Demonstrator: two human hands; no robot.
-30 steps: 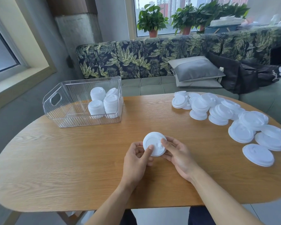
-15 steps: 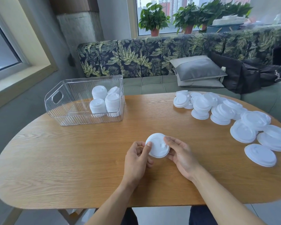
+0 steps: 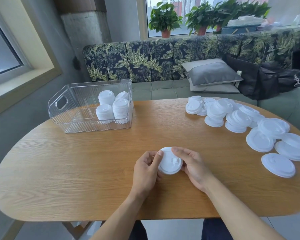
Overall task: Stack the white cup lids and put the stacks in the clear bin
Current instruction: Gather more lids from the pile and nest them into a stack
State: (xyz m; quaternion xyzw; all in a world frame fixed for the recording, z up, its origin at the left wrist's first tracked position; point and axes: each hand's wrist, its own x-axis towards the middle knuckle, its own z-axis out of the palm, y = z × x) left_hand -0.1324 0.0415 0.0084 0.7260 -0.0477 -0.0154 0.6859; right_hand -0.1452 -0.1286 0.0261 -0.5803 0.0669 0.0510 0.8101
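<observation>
While our head view showed the left grip (image 3: 146, 170) and right grip (image 3: 192, 167) both pinching the white lid (image 3: 170, 161) by its rim over the bench (image 3: 76, 170), well apart from the clear bin (image 3: 62, 116), we feared a light pinch might drop it.

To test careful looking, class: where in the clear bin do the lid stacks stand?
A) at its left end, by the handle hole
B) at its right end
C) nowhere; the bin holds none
B: the lid stacks crowd the right end of the clear bin, far from the handle hole in its left wall.
</observation>
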